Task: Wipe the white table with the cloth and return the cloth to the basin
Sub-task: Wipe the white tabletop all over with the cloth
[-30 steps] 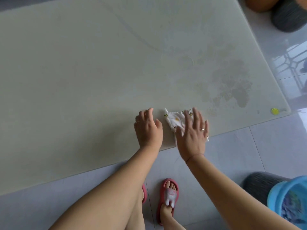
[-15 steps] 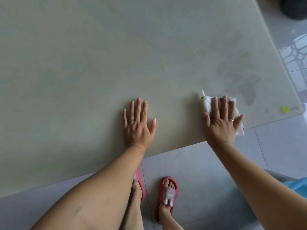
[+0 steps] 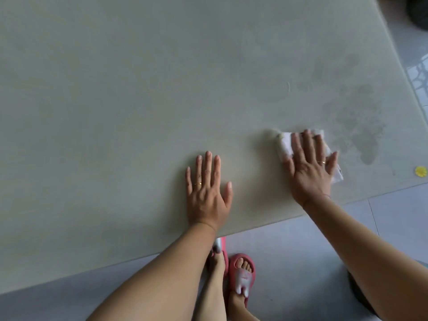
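Observation:
The white table (image 3: 115,100) fills most of the head view. My right hand (image 3: 310,167) lies flat, fingers spread, pressing a small white patterned cloth (image 3: 286,144) onto the table near its front edge; the cloth shows beyond my fingertips and at my thumb's side. Just right of the cloth is a damp, smeared patch (image 3: 361,133). My left hand (image 3: 207,191) rests palm down on the bare table, fingers apart, holding nothing. The basin is not in view.
A small yellow fleck (image 3: 420,171) sits near the table's right corner. The table's front edge runs diagonally above a grey tiled floor (image 3: 289,262). My feet in pink sandals (image 3: 242,276) stand below the edge. A dark object (image 3: 416,15) lies at top right.
My right hand slid the cloth rightward away from my left hand, toward the damp patch. My left hand flattened on the table and has stayed put since.

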`<state>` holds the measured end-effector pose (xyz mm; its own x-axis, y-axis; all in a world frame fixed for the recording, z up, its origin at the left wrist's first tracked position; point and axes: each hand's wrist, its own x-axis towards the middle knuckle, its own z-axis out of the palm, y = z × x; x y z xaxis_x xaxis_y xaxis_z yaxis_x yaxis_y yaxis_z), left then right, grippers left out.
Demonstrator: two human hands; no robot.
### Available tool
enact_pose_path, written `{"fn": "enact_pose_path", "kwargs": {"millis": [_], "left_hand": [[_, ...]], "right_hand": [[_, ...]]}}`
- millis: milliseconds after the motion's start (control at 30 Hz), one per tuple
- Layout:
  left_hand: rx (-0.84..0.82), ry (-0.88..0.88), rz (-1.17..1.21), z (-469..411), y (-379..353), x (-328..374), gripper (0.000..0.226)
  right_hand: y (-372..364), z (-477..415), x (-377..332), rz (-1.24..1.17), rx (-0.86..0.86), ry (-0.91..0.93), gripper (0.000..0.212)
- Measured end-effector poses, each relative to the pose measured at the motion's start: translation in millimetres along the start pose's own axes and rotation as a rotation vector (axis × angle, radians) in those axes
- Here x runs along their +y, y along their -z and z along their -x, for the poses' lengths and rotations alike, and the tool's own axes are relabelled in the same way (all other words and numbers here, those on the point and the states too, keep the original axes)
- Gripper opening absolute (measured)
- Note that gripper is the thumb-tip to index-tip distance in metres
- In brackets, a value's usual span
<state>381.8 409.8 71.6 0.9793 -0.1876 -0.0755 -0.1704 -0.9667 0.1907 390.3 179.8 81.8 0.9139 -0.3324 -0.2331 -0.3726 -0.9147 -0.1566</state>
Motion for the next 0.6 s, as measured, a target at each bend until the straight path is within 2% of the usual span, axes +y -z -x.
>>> {"fn": "enact_pose_path", "kwargs": {"millis": [67,100,133,200,300,367,400,467,533,567,600], "left_hand": [[-0.02,0.004,-0.008,-0.9,-1.4,-1.3,0.066],[-0.03,0.002,-0.011,-0.6,-1.8,-2.0,0.066],[-0.035,-0.003,-0.016,-0.6,-2.1,-2.3,0.065],[-0.044,-0.013,-0.026,-1.4,-2.3,-2.0,0.062],[-0.042,-0.029,-0.026,0.0,-2.4,-2.9,0.061],[-0.044,-0.017,-0.022,-0.7,-1.7,-2.5,0.064],[-0.038,-0.014,-0.024,-0.6,-1.4,-2.4,0.065],[-0.042,-0.017,-0.027,-0.1,-1.6,-2.0,0.066],[-0.052,-0.008,-0.033,-0.7,-2.5,-1.6,0.067],[-0.054,-0.004,-0.038,-1.0,-2.7,-1.1,0.067],[-0.057,-0.004,-0.046,-0.6,-2.3,-0.9,0.067]], "right_hand": [[-2.8,-7.2,-27.7,-0.062,0.033,-0.218,0.057],[-6.4,-4.0,-45.6,-0.072,0.037,-0.234,0.058],[-11.4,4.0,-64.0,-0.068,0.032,-0.17,0.059],[-21.1,27.9,-88.6,-0.017,-0.002,0.098,0.058],[-13.5,24.4,-71.9,0.064,-0.067,0.428,0.058],[-1.0,-3.3,-40.4,0.139,-0.061,0.485,0.058],[5.0,-20.0,-24.0,0.136,-0.066,0.397,0.059],[14.1,-46.9,-6.8,0.048,-0.025,0.093,0.061],[9.7,-55.3,-25.8,-0.021,0.032,-0.158,0.06],[4.6,-51.7,-45.2,-0.035,0.039,-0.205,0.06],[-1.7,-43.2,-66.1,-0.038,0.034,-0.168,0.061]]}}
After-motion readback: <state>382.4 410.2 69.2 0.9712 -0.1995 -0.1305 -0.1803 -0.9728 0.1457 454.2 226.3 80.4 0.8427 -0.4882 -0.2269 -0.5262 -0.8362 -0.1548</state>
